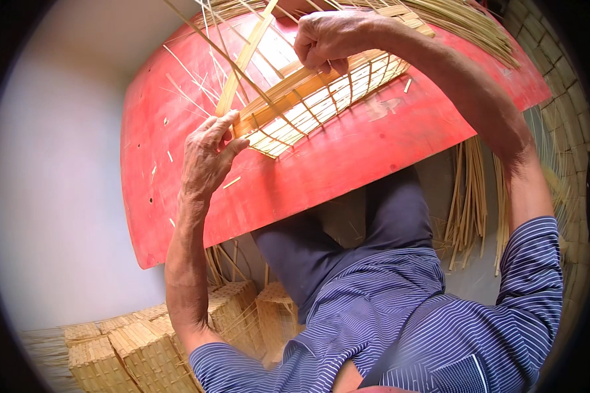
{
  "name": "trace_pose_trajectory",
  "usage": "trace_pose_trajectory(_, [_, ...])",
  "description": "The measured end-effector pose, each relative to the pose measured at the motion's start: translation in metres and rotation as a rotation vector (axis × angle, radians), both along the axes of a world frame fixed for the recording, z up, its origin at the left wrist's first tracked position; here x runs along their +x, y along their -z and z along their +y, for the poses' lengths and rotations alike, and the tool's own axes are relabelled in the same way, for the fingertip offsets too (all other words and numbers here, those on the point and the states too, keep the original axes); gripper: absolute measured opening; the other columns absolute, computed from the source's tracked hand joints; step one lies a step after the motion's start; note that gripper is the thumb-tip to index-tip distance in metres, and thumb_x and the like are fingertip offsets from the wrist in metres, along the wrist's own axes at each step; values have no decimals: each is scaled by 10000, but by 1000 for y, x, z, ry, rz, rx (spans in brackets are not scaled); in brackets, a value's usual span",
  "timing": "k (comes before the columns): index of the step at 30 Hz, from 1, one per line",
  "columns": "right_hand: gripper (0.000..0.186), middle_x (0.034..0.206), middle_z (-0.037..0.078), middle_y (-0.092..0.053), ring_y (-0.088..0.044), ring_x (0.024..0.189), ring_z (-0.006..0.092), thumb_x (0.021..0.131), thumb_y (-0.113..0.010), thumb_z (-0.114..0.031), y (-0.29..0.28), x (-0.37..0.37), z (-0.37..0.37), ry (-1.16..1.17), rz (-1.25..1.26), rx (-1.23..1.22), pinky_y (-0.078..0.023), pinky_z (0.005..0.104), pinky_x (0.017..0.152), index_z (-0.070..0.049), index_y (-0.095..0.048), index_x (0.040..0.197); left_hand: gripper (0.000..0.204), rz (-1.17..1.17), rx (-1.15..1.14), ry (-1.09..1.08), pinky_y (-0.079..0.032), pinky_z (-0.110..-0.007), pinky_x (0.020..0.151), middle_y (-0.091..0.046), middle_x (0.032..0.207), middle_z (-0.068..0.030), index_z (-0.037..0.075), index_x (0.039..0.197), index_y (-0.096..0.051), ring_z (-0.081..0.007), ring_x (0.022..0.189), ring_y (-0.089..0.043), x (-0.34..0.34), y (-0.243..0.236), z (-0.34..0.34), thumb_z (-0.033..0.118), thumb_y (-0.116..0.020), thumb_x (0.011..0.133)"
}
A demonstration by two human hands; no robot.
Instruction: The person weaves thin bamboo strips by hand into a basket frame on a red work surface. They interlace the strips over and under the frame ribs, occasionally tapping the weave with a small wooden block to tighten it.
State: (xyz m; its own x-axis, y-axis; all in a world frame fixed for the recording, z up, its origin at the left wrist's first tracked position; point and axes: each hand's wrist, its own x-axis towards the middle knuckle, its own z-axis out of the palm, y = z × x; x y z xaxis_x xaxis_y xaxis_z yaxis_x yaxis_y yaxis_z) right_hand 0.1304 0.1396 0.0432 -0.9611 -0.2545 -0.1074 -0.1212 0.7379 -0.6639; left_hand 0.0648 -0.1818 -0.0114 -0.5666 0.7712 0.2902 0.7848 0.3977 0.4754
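Note:
A half-woven bamboo basket rests on a red tabletop, its near side an open lattice of pale strips. A wide, smooth bamboo band runs along its upper edge, with loose strip ends sticking up behind. At the left corner, my left hand pinches the end of the band between thumb and fingers. Farther right along the same edge, my right hand is closed, its fingertips pressed on the band. Whether a thin strip is also in the right fingers is hidden.
Long bamboo strips lie at the table's far right. More strips hang below its right edge. Woven bamboo baskets stand on the floor at lower left. A pale wall rises on the left. Small bamboo scraps dot the tabletop.

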Motion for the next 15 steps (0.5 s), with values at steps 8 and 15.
trace_pose_trajectory(8, [103,602,103,-640,-651,500,161,735,-603,-17,3,-3,-4,-18,7,108,-538,296,476,50,-675,705,460,292,-6,-36,-529,-435,833,-604,1109,-161,17,1307,-576,-337,967,-653,75,-24,71,128,-699,877])
trace_pose_trajectory(15, [119,648,75,-670,-672,533,149,788,-625,-58,0,0,5,-54,10,4,-552,272,516,14,-709,745,286,280,199,-189,-519,-472,794,-564,1070,-172,44,1168,-624,-353,923,-620,69,14,132,42,-662,884])
